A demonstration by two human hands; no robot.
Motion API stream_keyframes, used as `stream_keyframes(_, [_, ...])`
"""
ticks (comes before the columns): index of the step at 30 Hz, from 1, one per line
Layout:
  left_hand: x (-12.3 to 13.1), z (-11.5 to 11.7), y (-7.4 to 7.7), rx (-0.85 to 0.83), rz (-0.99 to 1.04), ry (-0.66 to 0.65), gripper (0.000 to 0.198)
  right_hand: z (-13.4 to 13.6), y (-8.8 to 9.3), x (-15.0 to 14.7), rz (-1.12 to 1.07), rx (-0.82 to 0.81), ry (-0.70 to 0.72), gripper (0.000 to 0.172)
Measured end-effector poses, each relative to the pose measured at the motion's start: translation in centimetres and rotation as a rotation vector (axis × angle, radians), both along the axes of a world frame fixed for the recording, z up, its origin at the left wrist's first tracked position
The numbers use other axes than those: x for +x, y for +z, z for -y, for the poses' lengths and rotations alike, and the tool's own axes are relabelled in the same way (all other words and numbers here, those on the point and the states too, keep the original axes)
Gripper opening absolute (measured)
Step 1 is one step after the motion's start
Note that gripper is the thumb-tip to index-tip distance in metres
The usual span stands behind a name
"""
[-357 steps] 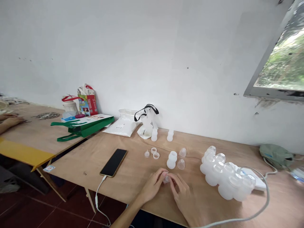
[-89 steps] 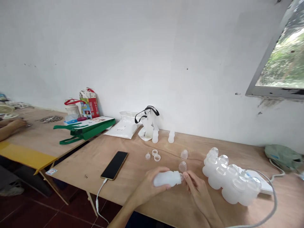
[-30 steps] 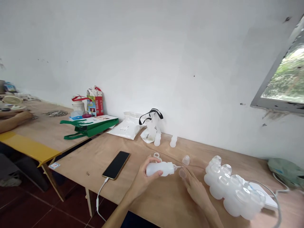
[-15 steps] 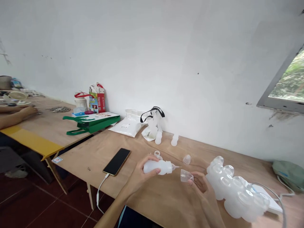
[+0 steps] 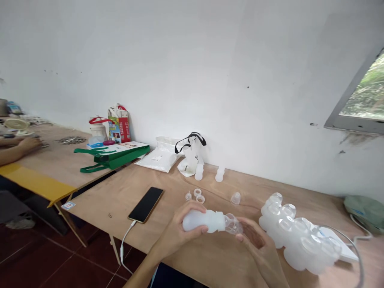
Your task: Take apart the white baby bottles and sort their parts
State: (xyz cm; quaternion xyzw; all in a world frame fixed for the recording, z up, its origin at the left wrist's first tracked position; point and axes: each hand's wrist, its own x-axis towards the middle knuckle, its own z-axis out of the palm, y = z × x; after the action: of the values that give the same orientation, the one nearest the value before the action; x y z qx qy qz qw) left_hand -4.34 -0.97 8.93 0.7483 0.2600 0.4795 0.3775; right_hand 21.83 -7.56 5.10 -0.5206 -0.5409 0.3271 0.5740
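Note:
My left hand [image 5: 177, 232] is wrapped round a small white squeeze bottle [image 5: 204, 221], held on its side above the wooden table [image 5: 120, 200]. At the bottle's nozzle end, my right hand [image 5: 255, 240] pinches a clear plastic cap [image 5: 234, 224] that sits over the tip. Just beyond lie two small rings [image 5: 198, 195], a little nozzle piece [image 5: 188, 196] and another clear cap [image 5: 235, 198]. Two more small white bottles [image 5: 199, 172] [image 5: 220, 174] stand near the wall.
A wrapped pack of several capped white bottles [image 5: 297, 236] lies right of my hands. A black phone [image 5: 146, 204] on a white cable lies to the left. White bags [image 5: 162, 157], a green bag [image 5: 112, 155] and another person's arm [image 5: 15, 150] are further left.
The right hand picked a clear cap off the table and brought it onto the nozzle of the bottle, which the left hand keeps holding sideways.

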Motion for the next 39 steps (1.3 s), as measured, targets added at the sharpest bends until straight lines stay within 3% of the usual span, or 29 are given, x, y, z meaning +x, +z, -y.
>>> stream_keyframes(4, [-0.7, 0.0, 0.6, 0.018, -0.022, 0.027, 0.024, 0.0, 0.3, 0.8, 0.033, 0.064, -0.065, 0.045])
stream_keyframes(11, [0.3, 0.2, -0.2, 0.052, -0.073, -0.127, 0.024, 0.5, 0.9, -0.4, 0.255, 0.198, 0.055, 0.026])
stream_keyframes(19, [0.3, 0.5, -0.1, -0.177, -0.011, -0.060, 0.033, 0.7, 0.7, -1.1, 0.220, 0.308, 0.130, 0.017])
stream_keyframes(23, [0.7, 1.0, 0.1, -0.277, 0.062, -0.044, 0.038, 0.8, 0.3, -1.7, 0.339, 0.430, 0.046, 0.024])
stream_keyframes(27, [1.0, 1.2, -0.3, -0.257, 0.107, -0.064, 0.036, 1.0, 0.7, -1.8, 0.426, 0.544, 0.028, 0.029])
stream_keyframes(30, [1.1, 1.3, -0.8, -0.177, 0.115, -0.059, 0.034, 1.1, 0.6, -1.5, 0.351, 0.450, 0.049, 0.027])
stream_keyframes(39, [1.8, 2.0, -1.7, 0.164, 0.100, 0.056, 0.026, 1.0, -0.2, -2.9, -0.207, 0.060, 0.137, 0.035])
